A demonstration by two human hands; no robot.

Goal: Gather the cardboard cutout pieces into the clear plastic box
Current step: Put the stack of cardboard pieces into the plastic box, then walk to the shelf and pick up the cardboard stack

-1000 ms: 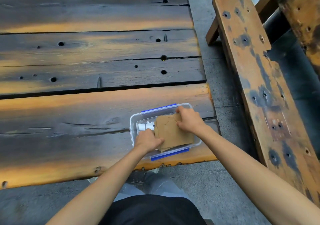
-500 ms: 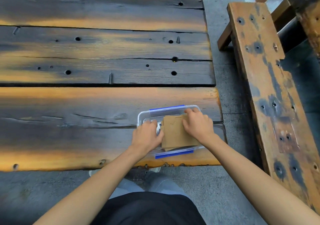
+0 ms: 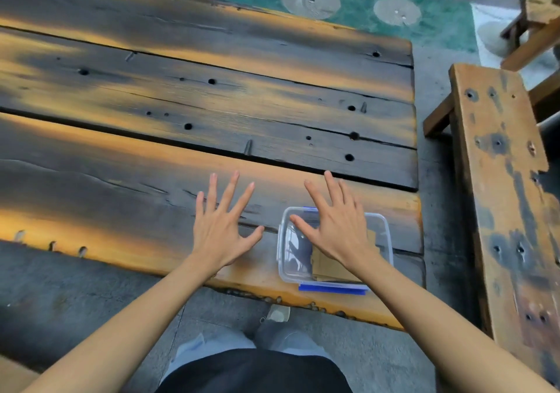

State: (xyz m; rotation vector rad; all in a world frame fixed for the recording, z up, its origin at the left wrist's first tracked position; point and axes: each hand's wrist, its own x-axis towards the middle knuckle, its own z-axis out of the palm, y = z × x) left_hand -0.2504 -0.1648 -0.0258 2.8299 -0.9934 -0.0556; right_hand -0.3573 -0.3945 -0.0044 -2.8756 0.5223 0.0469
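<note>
At far left and across most of the view, a weathered wooden table [image 3: 121, 156] of dark planks streaked with orange, dotted with round holes and split by long cracks. Over its near plank, left of centre, the left hand [image 3: 219, 226], palm down, fingers fanned wide apart, holding nothing; whether touching the wood or hovering just above, cannot tell. Just beside it to the right, near the table's front right corner, a clear plastic box [image 3: 285, 259] with blue latches [image 3: 333, 289] on its near and far edges, lid off. Inside the box, toward its right half, brown cardboard cutout pieces [image 3: 327, 267] lying flat, partly covered from above. Over the box's open top, the right hand [image 3: 339, 229], also palm down with fingers splayed, gripping nothing, thumb pointing toward the left hand; contact with the rim not clear. Bare forearms running down to the bottom corners. Between them, below the table edge, dark clothing and a shoe [image 3: 277, 314] on grey floor. At far right, a worn wooden bench [image 3: 503, 186], well apart from the box. Beyond the table, a green rug [image 3: 348, 5] with pale circles.
</note>
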